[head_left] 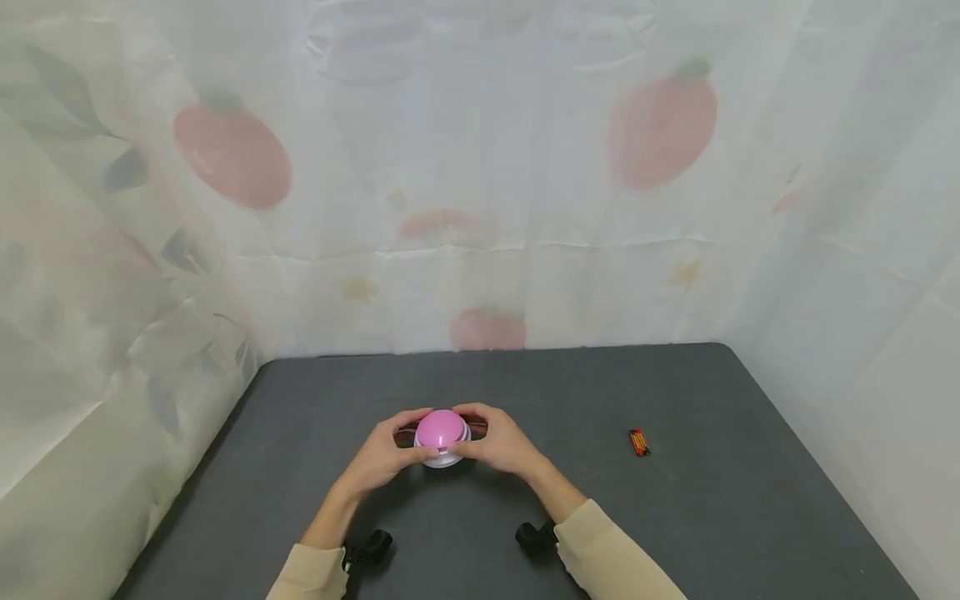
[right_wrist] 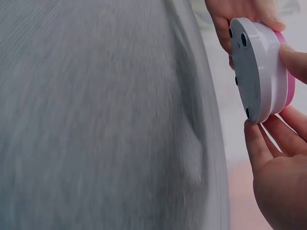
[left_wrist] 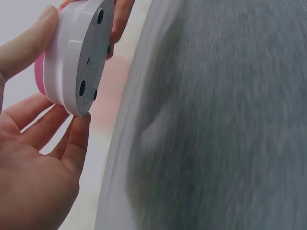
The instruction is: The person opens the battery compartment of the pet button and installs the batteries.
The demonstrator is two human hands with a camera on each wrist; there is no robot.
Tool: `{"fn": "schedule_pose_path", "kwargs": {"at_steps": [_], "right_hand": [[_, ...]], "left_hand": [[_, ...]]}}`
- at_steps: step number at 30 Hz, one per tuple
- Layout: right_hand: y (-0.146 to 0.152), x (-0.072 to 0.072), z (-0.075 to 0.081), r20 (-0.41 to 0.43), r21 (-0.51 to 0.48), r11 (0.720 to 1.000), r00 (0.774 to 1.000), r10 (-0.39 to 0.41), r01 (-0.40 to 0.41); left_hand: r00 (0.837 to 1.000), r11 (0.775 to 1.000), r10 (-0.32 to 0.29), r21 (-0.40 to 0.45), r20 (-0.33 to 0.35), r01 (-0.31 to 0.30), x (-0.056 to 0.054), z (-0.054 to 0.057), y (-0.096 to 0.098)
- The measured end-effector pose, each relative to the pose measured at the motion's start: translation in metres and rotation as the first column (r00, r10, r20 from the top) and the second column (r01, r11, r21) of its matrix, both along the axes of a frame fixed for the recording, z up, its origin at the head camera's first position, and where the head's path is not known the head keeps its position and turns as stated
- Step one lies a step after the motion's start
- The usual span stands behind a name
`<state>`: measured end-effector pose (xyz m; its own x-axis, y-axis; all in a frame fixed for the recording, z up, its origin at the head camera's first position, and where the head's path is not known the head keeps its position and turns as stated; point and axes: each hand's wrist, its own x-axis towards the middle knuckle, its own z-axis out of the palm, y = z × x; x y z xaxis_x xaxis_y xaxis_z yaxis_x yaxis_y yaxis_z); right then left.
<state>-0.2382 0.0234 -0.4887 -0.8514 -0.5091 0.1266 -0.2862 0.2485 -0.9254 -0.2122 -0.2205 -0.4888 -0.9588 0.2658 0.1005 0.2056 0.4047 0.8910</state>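
Head view: held a round push button (head_left: 440, 428) near the middle of the dark gray table (head_left: 720, 508), with a pink dome on top and a white base below. Curled the left hand (head_left: 382, 452) partway round one side, thumb in front and fingers behind, only as wide apart as the button. Did the same with the right hand (head_left: 504, 442) on the other side. Saw the bottom in the left wrist view, with little dark feet (left_wrist: 82, 88), facing the table and not touching it. Could not tell the strength of the squeeze. Spotted small batteries (head_left: 639, 442) on the table too, off to the right and well apart from both hands.

Seemed to risk dropping the button from there, because of smooth, shiny plastic and a hold just at the edges. Maybe risked tipping it, by lifting more with one hand than the other. Maybe risked pressing the pink dome by mistake, with a thumb set too high. Maybe also risked knocking the batteries, by swinging the right hand out wide.
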Motion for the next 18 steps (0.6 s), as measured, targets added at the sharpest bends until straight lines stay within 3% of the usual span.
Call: {"fn": "schedule_pose_path", "kwargs": {"at_steps": [10, 18], "right_hand": [[0.035, 0.001, 0.003, -0.007, -0.006, 1.000, 1.000, -0.015, 0.015], [0.061, 0.005, 0.006, -0.005, -0.027, 0.999, 0.999, -0.034, 0.033]], "left_hand": [[0.998, 0.998, -0.058, 0.007, -0.009, 0.058, -0.007, -0.003, 0.033], [0.996, 0.996, -0.088, 0.037, 0.033, 0.087, -0.010, 0.001, 0.059]]}}
